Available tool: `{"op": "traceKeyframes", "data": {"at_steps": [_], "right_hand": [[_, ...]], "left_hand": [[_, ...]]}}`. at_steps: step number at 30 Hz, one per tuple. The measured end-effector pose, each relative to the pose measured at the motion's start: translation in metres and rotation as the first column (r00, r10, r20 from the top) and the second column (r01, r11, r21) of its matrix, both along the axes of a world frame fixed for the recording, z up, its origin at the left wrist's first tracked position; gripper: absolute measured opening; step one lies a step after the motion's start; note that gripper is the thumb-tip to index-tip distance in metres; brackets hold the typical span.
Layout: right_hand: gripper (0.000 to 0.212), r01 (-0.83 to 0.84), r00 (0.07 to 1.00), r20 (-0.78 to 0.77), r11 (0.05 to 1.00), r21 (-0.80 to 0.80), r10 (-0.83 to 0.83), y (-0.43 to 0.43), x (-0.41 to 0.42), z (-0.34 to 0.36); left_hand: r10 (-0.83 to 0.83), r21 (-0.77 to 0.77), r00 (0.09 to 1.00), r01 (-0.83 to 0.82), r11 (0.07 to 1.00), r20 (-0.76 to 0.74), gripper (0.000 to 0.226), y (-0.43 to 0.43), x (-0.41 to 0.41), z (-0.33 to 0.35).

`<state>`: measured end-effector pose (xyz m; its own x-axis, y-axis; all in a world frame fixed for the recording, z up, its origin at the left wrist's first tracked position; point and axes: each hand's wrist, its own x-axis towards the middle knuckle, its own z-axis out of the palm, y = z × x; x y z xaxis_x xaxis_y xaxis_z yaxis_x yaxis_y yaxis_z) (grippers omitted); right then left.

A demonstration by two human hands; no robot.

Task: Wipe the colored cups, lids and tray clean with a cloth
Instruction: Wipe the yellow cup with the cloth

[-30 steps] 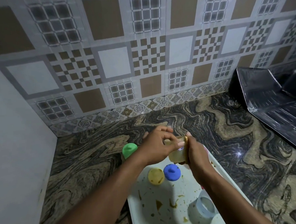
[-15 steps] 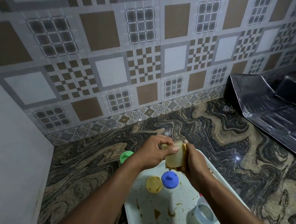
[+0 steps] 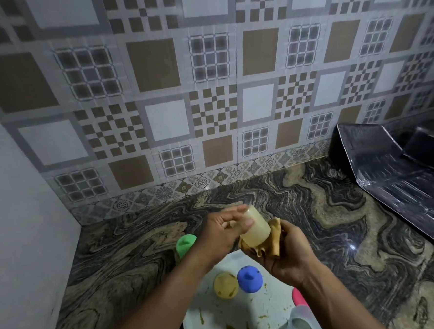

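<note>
The left hand (image 3: pixel 222 230) pinches the closed end of a pale yellow cup (image 3: pixel 255 229) between thumb and fingers. The right hand (image 3: pixel 290 257) is curled round a bunched tan cloth (image 3: pixel 269 245) and cups it against the cup's other end. Both are held in the air above the far edge of the white tray (image 3: pixel 232 313). To do this step well, the left hand should probably turn the cup while the right presses the cloth all round the wall and into the rim. A fresh fold would stop smears going back on. The tray below shows brown-green stains. On it stand a yellow lid (image 3: pixel 225 284) and a blue lid (image 3: pixel 249 279) side by side, with a pink piece (image 3: pixel 299 295) and a clear cup (image 3: pixel 300 323) near its right edge. A green cup (image 3: pixel 186 243) stands on the tabletop (image 3: pixel 139 245) just off the tray's far left corner. There is open room toward the back edge of the tabletop. A white wall (image 3: pixel 24 227) closes the left side and a dark shiny sheet (image 3: pixel 402 178) fills the far right corner.
</note>
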<state>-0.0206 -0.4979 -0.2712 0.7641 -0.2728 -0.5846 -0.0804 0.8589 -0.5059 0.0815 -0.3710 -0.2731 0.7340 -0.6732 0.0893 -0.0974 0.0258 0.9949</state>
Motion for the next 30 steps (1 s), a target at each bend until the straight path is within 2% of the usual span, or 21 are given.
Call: {"op": "traceKeyframes", "data": {"at_steps": [1,3,6,8,11,14,15,16,19,20,22,25,26,27,28,30], "right_hand": [[0.051,0.009,1.0,-0.016,0.999,-0.039,-0.01,0.003,0.003,-0.003],[0.045,0.036,0.997,-0.061,0.991,-0.127,-0.044,0.012,0.008,-0.008],[0.028,0.052,0.994,-0.08,0.958,-0.28,-0.078,0.022,0.01,-0.008],[0.023,0.041,0.992,-0.095,0.927,-0.373,-0.082,0.024,0.011,-0.009],[0.028,0.05,0.987,-0.111,0.874,-0.483,-0.118,0.025,0.014,-0.008],[0.032,0.051,0.985,-0.112,0.842,-0.536,-0.131,0.022,0.017,-0.007],[0.032,0.039,0.988,-0.104,0.834,-0.551,-0.116,0.02,0.018,-0.006],[0.032,0.032,0.99,-0.094,0.82,-0.571,-0.104,0.018,0.018,-0.006],[0.029,0.066,0.99,-0.05,0.754,-0.654,-0.13,0.012,0.018,-0.008],[0.029,0.074,0.991,-0.033,0.736,-0.673,-0.13,0.011,0.018,-0.008],[0.028,0.074,0.994,-0.013,0.73,-0.68,-0.113,0.011,0.018,-0.009],[0.027,0.059,0.996,-0.008,0.725,-0.686,-0.089,0.01,0.017,-0.011],[0.027,0.058,0.996,-0.005,0.717,-0.695,-0.086,0.01,0.017,-0.011],[0.027,0.064,0.996,-0.001,0.71,-0.701,-0.091,0.009,0.018,-0.011],[0.028,0.083,0.994,0.011,0.699,-0.71,-0.106,0.008,0.018,-0.011],[0.03,0.123,0.991,0.051,0.66,-0.741,-0.127,0.007,0.018,-0.009]], "left_hand": [[0.009,0.065,0.995,-0.016,0.998,0.103,0.012,0.0,-0.001,-0.001],[-0.025,0.2,0.965,-0.029,0.979,0.262,0.038,0.002,-0.004,0.002],[-0.149,0.427,0.927,-0.013,0.904,0.344,0.069,0.005,-0.002,0.011],[-0.235,0.532,0.877,-0.027,0.847,0.419,0.072,0.008,0.004,0.013],[-0.351,0.531,0.725,-0.023,0.847,0.593,0.064,0.011,0.003,0.013],[-0.375,0.459,0.535,-0.028,0.888,0.757,0.069,0.014,0.001,0.009],[-0.361,0.439,0.531,-0.023,0.898,0.767,0.071,0.015,0.001,0.006],[-0.343,0.422,0.568,-0.009,0.907,0.749,0.071,0.016,0.002,0.004],[-0.229,0.392,0.764,-0.033,0.919,0.603,0.076,0.014,0.0,0.007],[-0.196,0.385,0.791,-0.055,0.921,0.58,0.073,0.013,0.0,0.009],[-0.214,0.368,0.751,-0.041,0.929,0.625,0.06,0.012,0.0,0.012],[-0.348,0.414,0.557,0.007,0.91,0.754,0.064,0.014,0.003,0.009],[-0.358,0.416,0.523,0.007,0.909,0.773,0.066,0.016,0.004,0.006],[-0.346,0.403,0.533,0.011,0.915,0.772,0.068,0.016,0.005,0.003],[-0.322,0.388,0.58,0.012,0.922,0.748,0.071,0.016,0.004,0.001],[-0.217,0.35,0.753,-0.018,0.937,0.621,0.078,0.016,0.002,0.003]]}}
